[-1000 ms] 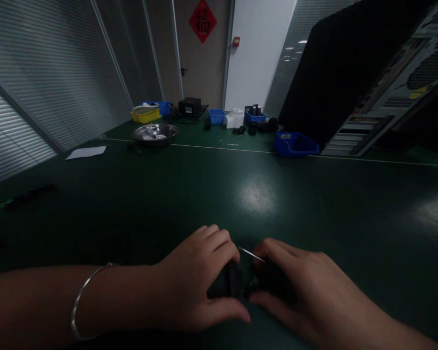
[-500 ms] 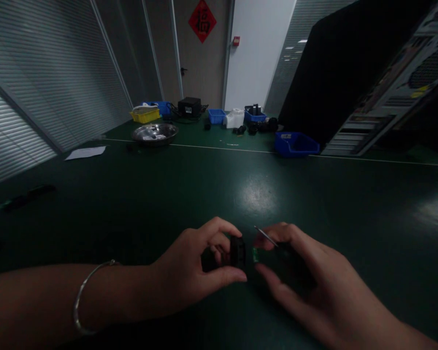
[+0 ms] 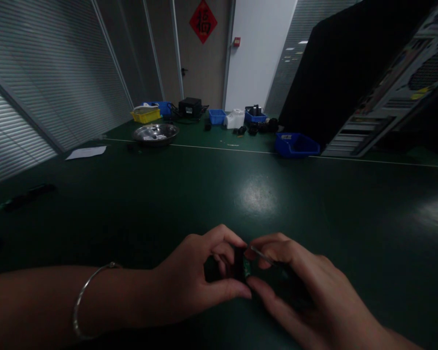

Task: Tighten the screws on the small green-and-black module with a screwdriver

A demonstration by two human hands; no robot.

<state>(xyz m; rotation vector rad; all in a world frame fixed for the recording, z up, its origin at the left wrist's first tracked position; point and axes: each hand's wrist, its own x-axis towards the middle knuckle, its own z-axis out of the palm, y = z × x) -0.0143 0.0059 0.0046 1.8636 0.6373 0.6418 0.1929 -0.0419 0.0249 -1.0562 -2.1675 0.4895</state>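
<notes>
The left hand [image 3: 200, 277] and right hand [image 3: 299, 287] have closed together again. Left fingers pinch a small black block-shaped part [image 3: 238, 262]; the right grips a thin silver metal pin [image 3: 260, 253] against it. The fitting looks under way.

4 blue bins [image 3: 295, 144], 1 bowl [image 3: 155, 132]

Hands: left hand [image 3: 193, 282] and right hand [image 3: 299, 291] have closed together, fingertips now touching.
Black part [image 3: 238, 262]: gap to the green piece [image 3: 246, 266] gone, pressed between both thumbs.

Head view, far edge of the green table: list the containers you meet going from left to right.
Yellow plastic bin → round steel bowl → small blue tray → large blue plastic bin.
</notes>
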